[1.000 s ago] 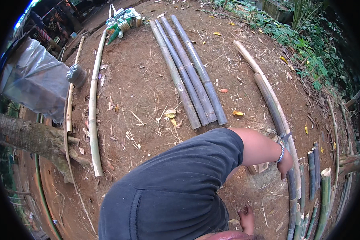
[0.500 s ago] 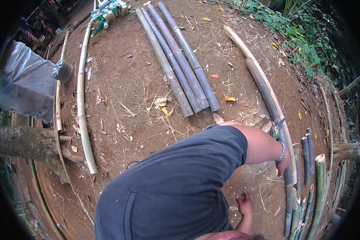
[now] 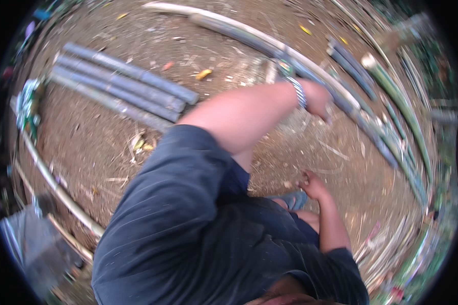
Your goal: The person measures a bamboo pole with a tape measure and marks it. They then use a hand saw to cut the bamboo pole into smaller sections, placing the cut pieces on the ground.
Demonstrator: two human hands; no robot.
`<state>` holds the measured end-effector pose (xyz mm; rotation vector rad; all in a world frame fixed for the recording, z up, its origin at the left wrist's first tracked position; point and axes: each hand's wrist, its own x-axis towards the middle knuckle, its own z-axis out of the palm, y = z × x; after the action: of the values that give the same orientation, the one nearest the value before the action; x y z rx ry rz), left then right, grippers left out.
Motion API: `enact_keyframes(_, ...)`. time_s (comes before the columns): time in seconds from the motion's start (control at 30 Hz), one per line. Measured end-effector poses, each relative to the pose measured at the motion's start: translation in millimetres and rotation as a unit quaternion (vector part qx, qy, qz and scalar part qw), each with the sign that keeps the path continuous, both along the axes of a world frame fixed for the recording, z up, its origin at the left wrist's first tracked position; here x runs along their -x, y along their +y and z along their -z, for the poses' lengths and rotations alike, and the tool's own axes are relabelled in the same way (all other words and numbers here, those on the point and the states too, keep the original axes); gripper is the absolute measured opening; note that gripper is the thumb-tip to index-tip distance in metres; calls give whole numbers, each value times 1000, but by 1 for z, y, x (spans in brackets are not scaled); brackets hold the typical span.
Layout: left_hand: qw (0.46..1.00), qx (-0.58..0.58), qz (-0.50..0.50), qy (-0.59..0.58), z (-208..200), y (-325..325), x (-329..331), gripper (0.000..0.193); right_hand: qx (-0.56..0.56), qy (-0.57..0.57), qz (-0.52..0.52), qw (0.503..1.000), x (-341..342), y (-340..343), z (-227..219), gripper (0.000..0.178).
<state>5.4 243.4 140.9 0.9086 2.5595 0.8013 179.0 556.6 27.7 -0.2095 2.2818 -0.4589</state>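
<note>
My left hand, with a braided bracelet above it, reaches over the edge of a long bamboo pole lying on the ground. A pale strip runs along that pole. The left fingers point down and are blurred, so whether they touch or grip the pole cannot be told. Lower down, my right hand hangs over bare soil beside my leg, its fingers loosely bent and apart with nothing in them. A small green object sits against the pole near the left wrist.
Several dark bamboo poles lie side by side at upper left. Short dark pieces and a thick green bamboo length lie at right. A pale pole and grey plastic sheeting are at left. My sandal shows below.
The whole view has swung round, so the poles on the ground appear turned and shifted left. My left hand stays by the long pole. My sandal and right forearm now show.
</note>
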Motion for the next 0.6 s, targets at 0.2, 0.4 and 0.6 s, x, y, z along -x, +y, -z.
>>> enact_keyframes(0.2,996,-57,-75,5,-42,-38,-3,85,-23,-11,21,999,-5,14,-20,74)
enact_keyframes(0.4,967,-167,-189,43,-72,-119,-24,72,-7,-9,14,1000,-19,22,-2,71)
enact_keyframes(0.6,758,-520,-374,124,-35,-299,-123,65,19,-24,56,998,-23,8,-12,71)
